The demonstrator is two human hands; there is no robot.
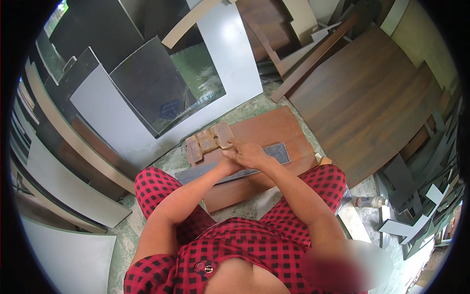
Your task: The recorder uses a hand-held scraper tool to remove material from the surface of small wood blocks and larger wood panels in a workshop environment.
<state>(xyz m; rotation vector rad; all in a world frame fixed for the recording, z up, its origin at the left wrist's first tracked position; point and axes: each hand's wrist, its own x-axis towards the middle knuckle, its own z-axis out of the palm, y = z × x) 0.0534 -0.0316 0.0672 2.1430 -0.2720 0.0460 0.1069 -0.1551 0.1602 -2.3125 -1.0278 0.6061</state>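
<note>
My right hand [251,155] lies across my left hand [230,165], both low over a reddish-brown board [269,125] between my knees. The fingers of my right hand are bent and pressed together at the left hand; anything between them is too small to make out. Most of my left hand's fingers are hidden behind the right. Just beyond the fingertips, on the board, sits a tan, worn block with notched edges [209,140]. A long dark grey strip [277,154] runs across the board beneath my hands and wrists.
White and dark panels [247,73] lean ahead. A large wood-grain board [362,98] stands at the right. Stacked curved-looking panels [73,171] fill the left side. By my right knee lies a whitish bottle [369,202], near grey offcuts [411,220].
</note>
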